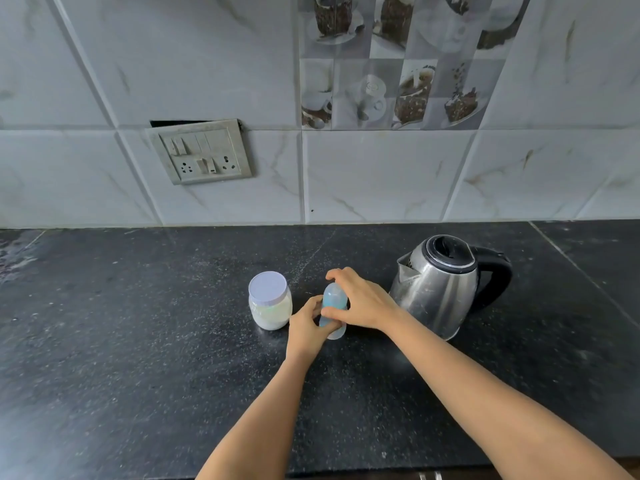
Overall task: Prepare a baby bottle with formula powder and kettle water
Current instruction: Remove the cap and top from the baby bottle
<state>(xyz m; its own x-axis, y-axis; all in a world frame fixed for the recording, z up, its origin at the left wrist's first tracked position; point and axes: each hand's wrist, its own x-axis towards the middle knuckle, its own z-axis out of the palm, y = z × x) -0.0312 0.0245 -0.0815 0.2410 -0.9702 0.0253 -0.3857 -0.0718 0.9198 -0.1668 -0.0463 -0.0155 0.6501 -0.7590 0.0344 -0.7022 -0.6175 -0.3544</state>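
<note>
A pale blue baby bottle (334, 299) stands upright on the black counter (138, 358), between a jar and a kettle. My left hand (306, 329) grips its lower body from the left. My right hand (362, 299) wraps over its cap from the right and behind. The clear jar of white formula powder (270, 304), with its white lid on, stands just left of the bottle. A steel kettle (440, 285) with a black lid and handle stands to the right, spout toward the bottle, lid shut.
A tiled wall rises behind the counter, with a switch and socket plate (202, 152) at the left. The counter's front edge runs along the bottom of the view, with a wet patch (14, 258) at the far left.
</note>
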